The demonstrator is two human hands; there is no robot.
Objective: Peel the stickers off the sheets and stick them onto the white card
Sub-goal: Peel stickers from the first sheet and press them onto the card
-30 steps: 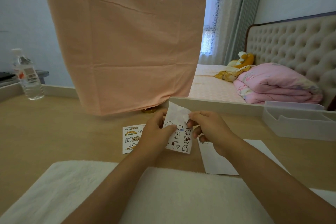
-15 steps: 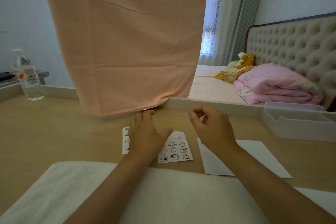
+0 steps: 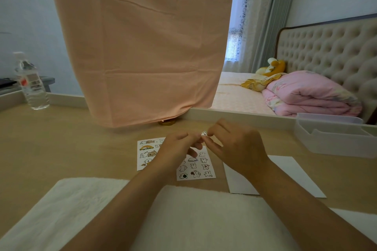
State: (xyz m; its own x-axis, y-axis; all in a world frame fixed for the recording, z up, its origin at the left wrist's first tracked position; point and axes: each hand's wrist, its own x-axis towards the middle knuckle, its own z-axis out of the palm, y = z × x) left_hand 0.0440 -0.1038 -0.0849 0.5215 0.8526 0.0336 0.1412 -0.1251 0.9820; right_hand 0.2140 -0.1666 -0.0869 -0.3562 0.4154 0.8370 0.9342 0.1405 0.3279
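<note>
**Wooden bench (image 3: 61, 138), one sticker (image 3: 204, 133) held aloft**

On my feed the left hand (image 3: 177, 146) and right hand (image 3: 234, 146) meet above the two sticker sheets (image 3: 201, 167), curled fingertips pinching the small sticker between them. Just right of the sheets, the white card (image 3: 285, 171) lies flat.

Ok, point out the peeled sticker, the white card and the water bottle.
peeled sticker (image 3: 204, 133), head view, its small printed face.
white card (image 3: 289, 166), head view, bare area right of the wrist.
water bottle (image 3: 32, 83), head view, its label.
</note>
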